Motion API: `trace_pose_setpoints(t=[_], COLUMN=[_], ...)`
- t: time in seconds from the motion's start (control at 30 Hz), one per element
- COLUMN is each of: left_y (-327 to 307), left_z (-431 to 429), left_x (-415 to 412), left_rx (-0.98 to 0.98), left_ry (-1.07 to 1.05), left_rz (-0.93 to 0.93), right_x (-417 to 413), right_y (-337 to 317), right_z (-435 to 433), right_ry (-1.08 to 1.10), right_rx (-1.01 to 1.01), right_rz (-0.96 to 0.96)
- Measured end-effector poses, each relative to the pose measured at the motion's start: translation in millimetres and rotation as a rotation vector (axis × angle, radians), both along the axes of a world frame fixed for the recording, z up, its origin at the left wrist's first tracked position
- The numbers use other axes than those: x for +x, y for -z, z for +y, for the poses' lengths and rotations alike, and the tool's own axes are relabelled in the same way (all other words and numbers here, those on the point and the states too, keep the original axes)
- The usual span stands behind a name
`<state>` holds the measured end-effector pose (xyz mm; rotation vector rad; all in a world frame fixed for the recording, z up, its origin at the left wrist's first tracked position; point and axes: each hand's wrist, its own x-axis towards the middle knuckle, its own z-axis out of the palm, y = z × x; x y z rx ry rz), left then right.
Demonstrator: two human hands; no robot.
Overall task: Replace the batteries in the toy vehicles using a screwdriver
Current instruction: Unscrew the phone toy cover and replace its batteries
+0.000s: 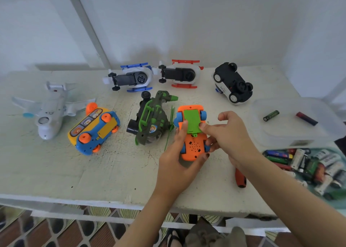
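An orange toy car [192, 147] with blue wheels lies upside down near the table's middle. My left hand [177, 160] grips its lower left side, thumb up on the green battery cover [192, 120]. My right hand [232, 136] holds the car's right side, and its thumb presses the cover's right edge. A screwdriver with an orange and black handle [240, 179] lies on the table under my right forearm, partly hidden.
Other toys lie around: a white plane [48, 111], a yellow and blue bus [93, 130], a green helicopter [149, 119], blue [131, 78] and red [179, 74] helicopters, a black and white car [232, 83]. A clear lid [292, 132] holds two batteries; a tray of several batteries [309, 166] sits at right.
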<state>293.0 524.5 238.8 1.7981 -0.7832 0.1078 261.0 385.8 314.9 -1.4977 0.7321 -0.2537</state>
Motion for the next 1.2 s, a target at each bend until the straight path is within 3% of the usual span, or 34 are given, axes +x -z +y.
trace_pose_setpoints(t=[0.33,0.53,0.67,0.77,0.83,0.93,1.03,1.2], left_y=[-1,0,0,1,1,0,-1,-2], left_z=[1,2,2,2,2,2,2,3], left_x=[-2,-2,-2,-3,-4,-4,-5,-4], left_rx=[-0.020,0.000,0.003,-0.004,0.020,0.054,0.054,0.061], left_ry=[-0.014,-0.010,-0.025,-0.041,-0.051,-0.059,-0.054,-0.055], left_rz=[0.065,0.041,0.046,0.042,0.011,-0.019,-0.021,-0.037], right_x=[8,9,10,12,16,23,27,33], right_y=[13,19,17,10,7,10,18,33], right_z=[-3,-4,-3,-15,-28,-45,-55,-57], right_ry=[-0.073,-0.119,-0.198,-0.239,-0.179,-0.120,-0.207,-0.315], right_rx=[-0.360,-0.246,-0.308,-0.118,-0.107,-0.416,-0.746,-0.952], right_rz=[-0.008,0.033,0.025,-0.002,-0.016,0.009,0.051,0.152])
